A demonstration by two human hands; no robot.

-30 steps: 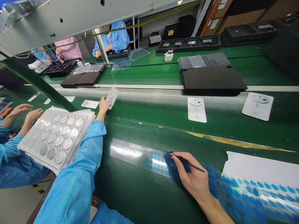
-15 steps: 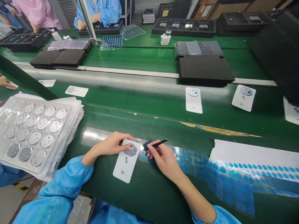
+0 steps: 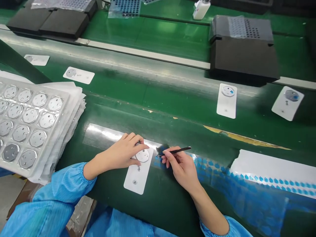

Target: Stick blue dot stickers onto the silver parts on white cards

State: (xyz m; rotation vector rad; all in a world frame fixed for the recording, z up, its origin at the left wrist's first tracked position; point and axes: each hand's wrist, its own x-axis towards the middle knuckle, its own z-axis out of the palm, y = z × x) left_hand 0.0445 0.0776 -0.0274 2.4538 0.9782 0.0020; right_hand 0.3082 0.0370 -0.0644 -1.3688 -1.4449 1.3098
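Note:
A white card [image 3: 137, 172] with a silver octagonal disc [image 3: 142, 155] lies on the green bench in front of me. My left hand [image 3: 122, 152] rests on its top end, thumb and fingers pinched round the disc. My right hand [image 3: 181, 167] holds black tweezers [image 3: 175, 151], whose tip sits just right of the disc, over a clear strip of blue round stickers [image 3: 222, 174].
A stack of clear trays [image 3: 29, 121] with several silver discs sits at the left. More white cards [image 3: 226, 100] [image 3: 287, 102] [image 3: 78, 75] lie on the conveyor belt. Black trays [image 3: 244, 57] stand beyond it. White backing paper [image 3: 271, 166] lies at the right.
A second ago my left hand held the card up near the belt; it has since set it on the bench and holds the disc. My right hand brought the tweezers left, beside the disc.

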